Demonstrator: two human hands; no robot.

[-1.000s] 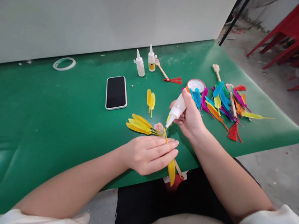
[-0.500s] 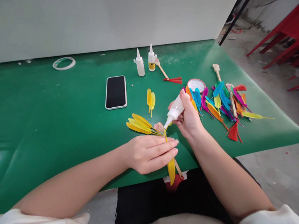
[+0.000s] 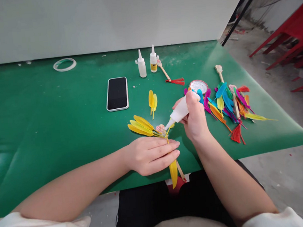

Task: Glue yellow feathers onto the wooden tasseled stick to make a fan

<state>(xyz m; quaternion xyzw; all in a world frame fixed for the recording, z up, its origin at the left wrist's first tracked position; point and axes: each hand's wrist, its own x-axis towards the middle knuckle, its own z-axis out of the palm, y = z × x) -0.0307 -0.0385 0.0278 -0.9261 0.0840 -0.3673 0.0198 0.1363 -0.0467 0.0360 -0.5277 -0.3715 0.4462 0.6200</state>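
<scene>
My left hand [image 3: 153,155] lies over a wooden stick [image 3: 181,170] near the table's front edge, its fingers closed together on it. A yellow feather [image 3: 173,173] hangs down beside the stick from under the fingers. At the stick's upper end is a pink, shiny ornament [image 3: 160,128], with several yellow feathers [image 3: 141,125] fanning out to its left. My right hand [image 3: 196,120] is wrapped round a white squeeze bottle [image 3: 180,110]. The bottle is tilted, its nozzle tip down at the right side of the ornament; whether it touches cannot be made out.
Two loose yellow feathers [image 3: 152,102] lie above the ornament. A phone [image 3: 117,94], two small nozzle bottles [image 3: 142,67] and a tasselled stick [image 3: 164,71] lie or stand farther back. To the right are a round lid-like dish [image 3: 199,86] and a pile of coloured feathers [image 3: 227,103].
The bottle has tipped flatter in my right hand, and its nozzle has shifted slightly left along the ornament. My left hand has barely moved.
</scene>
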